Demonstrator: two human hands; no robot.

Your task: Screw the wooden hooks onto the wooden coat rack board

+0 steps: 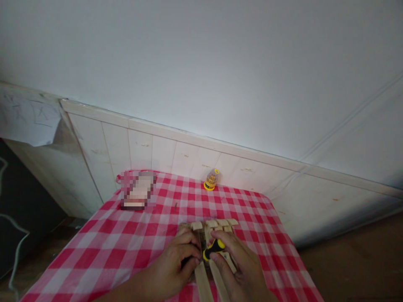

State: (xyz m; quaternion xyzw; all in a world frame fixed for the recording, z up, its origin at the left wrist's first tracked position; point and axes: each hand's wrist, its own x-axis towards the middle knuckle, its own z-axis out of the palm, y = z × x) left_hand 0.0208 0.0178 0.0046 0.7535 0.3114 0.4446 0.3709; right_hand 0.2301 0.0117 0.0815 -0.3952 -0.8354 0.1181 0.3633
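A screwdriver (213,250) with a short, thick yellow-and-black handle is gripped in my right hand (241,266). Its tip points left and is hidden near my left fingers. Under both hands lies a wooden piece with pale strips (204,282) running toward me and several rounded blocks (232,222) along its far side; I cannot tell what it is. My left hand (176,258) is closed, thumb and fingers brought together at the wood beside the screwdriver. Whatever those fingers pinch is too small or covered to make out.
A red-and-white checked cloth (103,235) covers the table. At its back stands a clear, yellow-based screwdriver bit case (211,180). A blurred-out flat rectangular object (139,191) lies back left, and a small dark sliver (175,206) rests nearer. A white panelled wall (163,153) rises directly behind.
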